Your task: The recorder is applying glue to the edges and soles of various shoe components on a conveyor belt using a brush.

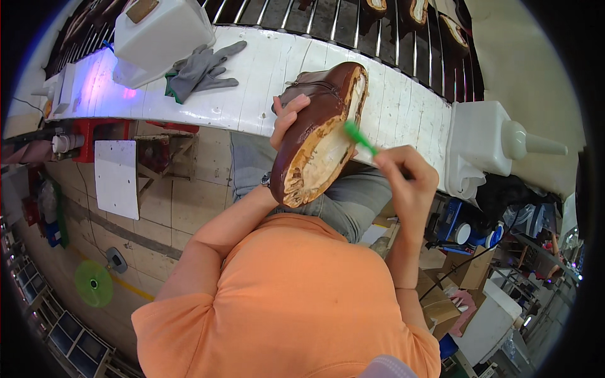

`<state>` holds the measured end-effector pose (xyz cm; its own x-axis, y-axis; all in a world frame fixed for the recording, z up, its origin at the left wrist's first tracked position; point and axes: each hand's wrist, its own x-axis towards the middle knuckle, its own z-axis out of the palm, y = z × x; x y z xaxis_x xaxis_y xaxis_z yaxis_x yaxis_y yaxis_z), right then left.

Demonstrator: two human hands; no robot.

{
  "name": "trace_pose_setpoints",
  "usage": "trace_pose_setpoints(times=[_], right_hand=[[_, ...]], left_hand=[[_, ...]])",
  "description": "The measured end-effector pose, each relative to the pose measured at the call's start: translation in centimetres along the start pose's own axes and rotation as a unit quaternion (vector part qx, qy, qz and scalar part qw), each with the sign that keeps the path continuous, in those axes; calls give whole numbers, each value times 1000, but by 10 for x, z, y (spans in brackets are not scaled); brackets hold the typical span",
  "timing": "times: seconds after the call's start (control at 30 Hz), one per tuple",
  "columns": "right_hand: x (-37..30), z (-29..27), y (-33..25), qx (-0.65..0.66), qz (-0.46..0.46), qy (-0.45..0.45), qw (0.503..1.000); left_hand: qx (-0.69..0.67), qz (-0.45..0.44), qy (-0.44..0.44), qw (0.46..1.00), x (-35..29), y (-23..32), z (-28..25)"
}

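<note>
A dark brown leather shoe upper [320,129], its soleless bottom turned up toward me, is tilted over the near edge of the white bench. My left hand [287,121] grips it from the left side, fingers wrapped over the leather. The pale underside has a rough tan rim with gathered leather at the lower end. In my right hand [408,173], pinched between thumb and fingers, is a small green-handled brush [360,138]. Its tip is at the middle of the shoe's underside, at the edge of the pale area.
Grey gloves [205,71] lie on the white bench [252,101] beside a white plastic container [161,38]. Another white container with a nozzle [482,138] stands at the bench's right end. Beyond runs a metal roller conveyor [312,19] carrying more shoe uppers [454,33]. A green fan [94,283] stands at lower left.
</note>
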<state>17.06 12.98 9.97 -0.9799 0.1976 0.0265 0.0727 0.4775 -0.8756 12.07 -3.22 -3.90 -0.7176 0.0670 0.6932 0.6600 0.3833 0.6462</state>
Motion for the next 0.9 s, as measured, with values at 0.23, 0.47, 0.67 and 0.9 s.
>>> trace_pose_setpoints(times=[0.23,0.47,0.67,0.9], right_hand=[[-32,-4,-13,148,-37,-112,982],[-2,-6,-18,84,-22,3,996],[-4,-22,-29,61,-140,-13,988],[3,-36,-44,12,-224,-17,974]], left_hand=[[-116,-20,10,993,19,8,5],[-116,59,-41,991,43,12,-5],[-159,18,-157,975,59,27,-27],[-149,-26,-312,938,88,38,-49]])
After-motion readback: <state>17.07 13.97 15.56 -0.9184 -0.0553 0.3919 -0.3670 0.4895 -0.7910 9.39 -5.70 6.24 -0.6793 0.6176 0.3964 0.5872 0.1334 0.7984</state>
